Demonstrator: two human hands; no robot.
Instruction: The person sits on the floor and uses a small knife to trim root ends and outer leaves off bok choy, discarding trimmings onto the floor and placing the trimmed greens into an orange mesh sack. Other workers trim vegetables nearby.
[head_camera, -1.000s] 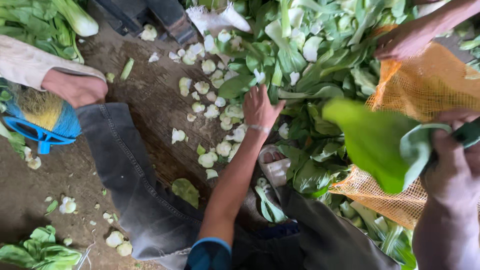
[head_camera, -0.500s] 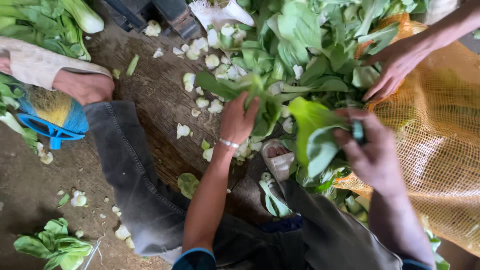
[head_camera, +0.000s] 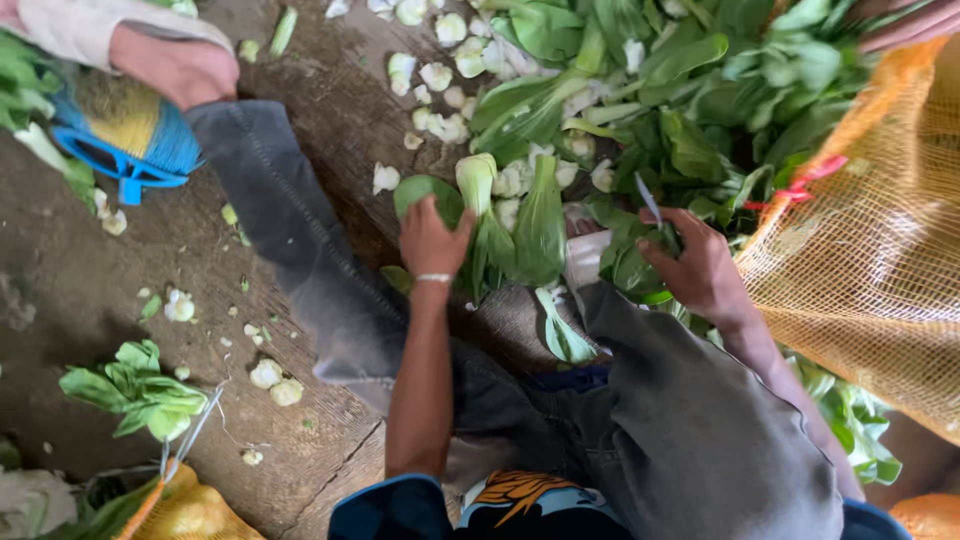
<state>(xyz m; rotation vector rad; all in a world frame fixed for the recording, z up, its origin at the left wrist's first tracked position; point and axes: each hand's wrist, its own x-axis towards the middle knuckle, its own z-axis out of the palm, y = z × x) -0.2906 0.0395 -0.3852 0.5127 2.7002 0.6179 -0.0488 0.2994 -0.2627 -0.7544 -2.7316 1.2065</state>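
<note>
Left hand (head_camera: 432, 238) grips one bok choy (head_camera: 478, 190) | right hand (head_camera: 700, 268) clasps one knife (head_camera: 648, 198) | one mesh sack (head_camera: 870, 260)

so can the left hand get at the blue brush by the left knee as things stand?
Probably not freely: the left hand already grips a bok choy, and another person's hand rests on the blue brush, with the left leg between.

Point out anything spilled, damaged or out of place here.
Cut-off white stem ends lie scattered over the dirt floor, with loose leaves away from the main heap of greens. The left hand grips one bok choy; the right hand holds a small knife.
</note>
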